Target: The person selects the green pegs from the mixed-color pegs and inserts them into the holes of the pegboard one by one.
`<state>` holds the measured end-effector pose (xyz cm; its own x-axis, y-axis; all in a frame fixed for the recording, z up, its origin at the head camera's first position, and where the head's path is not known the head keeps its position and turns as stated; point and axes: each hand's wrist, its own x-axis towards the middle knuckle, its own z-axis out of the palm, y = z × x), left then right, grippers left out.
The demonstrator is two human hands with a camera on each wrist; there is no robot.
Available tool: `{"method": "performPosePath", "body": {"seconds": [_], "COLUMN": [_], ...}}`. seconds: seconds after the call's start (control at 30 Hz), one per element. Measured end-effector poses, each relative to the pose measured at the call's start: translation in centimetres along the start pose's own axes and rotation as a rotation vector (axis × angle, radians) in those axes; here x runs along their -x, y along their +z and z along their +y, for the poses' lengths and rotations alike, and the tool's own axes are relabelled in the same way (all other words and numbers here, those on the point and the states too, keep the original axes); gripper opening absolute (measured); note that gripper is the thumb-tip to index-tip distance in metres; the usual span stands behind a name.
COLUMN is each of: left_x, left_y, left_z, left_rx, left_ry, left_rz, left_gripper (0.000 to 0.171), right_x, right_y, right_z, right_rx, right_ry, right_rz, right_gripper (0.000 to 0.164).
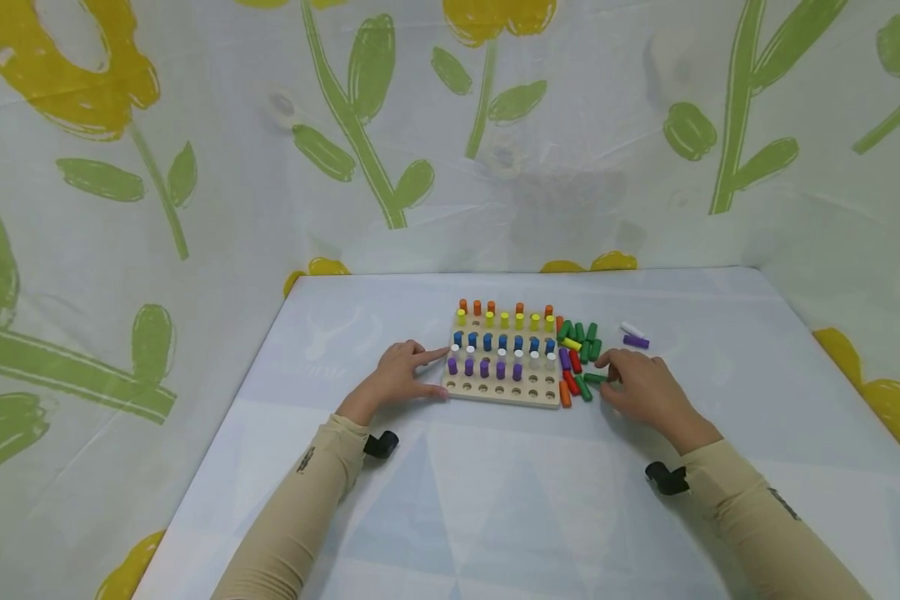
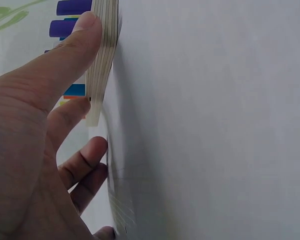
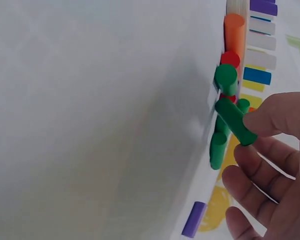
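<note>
A wooden pegboard (image 1: 504, 399) lies on the table with rows of coloured pegs standing in its holes. My left hand (image 1: 397, 375) is at the board's left side, its thumb and index fingertips touching the edge, fingers fairly straight. To the right of the board, my right hand (image 1: 641, 387) pinches a green peg (image 3: 234, 122) between thumb and index finger. That peg tilts just over the pile of loose pegs. On the board, purple pegs (image 1: 484, 368) fill part of the front area, with white, blue, yellow and orange pegs in rows behind them.
Loose green, red, orange, purple and yellow pegs crowd the board's right edge, among them an orange peg (image 1: 566, 394). A white peg (image 1: 632, 330) and a purple peg (image 1: 636, 342) lie farther right. Flower-printed cloth (image 1: 570, 192) hangs behind the table.
</note>
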<state>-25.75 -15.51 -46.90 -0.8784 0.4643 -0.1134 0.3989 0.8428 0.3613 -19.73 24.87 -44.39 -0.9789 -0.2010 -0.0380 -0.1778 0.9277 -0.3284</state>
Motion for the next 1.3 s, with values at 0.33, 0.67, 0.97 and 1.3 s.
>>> {"method": "performPosePath", "body": {"seconds": [0.33,0.67,0.97,1.3], "left_x": [0.26,-0.03,-0.19,-0.29], "left_y": [-0.31,-0.18,-0.18,0.02], "left_z": [0.07,0.15,0.45,0.51], "left_rx": [0.003,0.004,-0.011,-0.014], "left_ry": [-0.002,-0.016,-0.03,-0.044], "left_rz": [-0.011,-0.01,-0.011,0.0], "left_gripper": [0.085,0.088,0.087,0.087], "right_x": [-0.31,-0.47,-0.65,-1.04], "right_y": [0.36,0.46,0.58,0.51], "right_z": [0.29,0.19,0.19,0.21], "right_rx": [-0.015,-0.003,-0.031,-0.067], "right_ry": [-0.023,-0.08,-0.099,-0.069], "right_rz": [0.069,0.132,0.127,0.096], "right_gripper": [0.031,0.021,0.022,0.025]}}
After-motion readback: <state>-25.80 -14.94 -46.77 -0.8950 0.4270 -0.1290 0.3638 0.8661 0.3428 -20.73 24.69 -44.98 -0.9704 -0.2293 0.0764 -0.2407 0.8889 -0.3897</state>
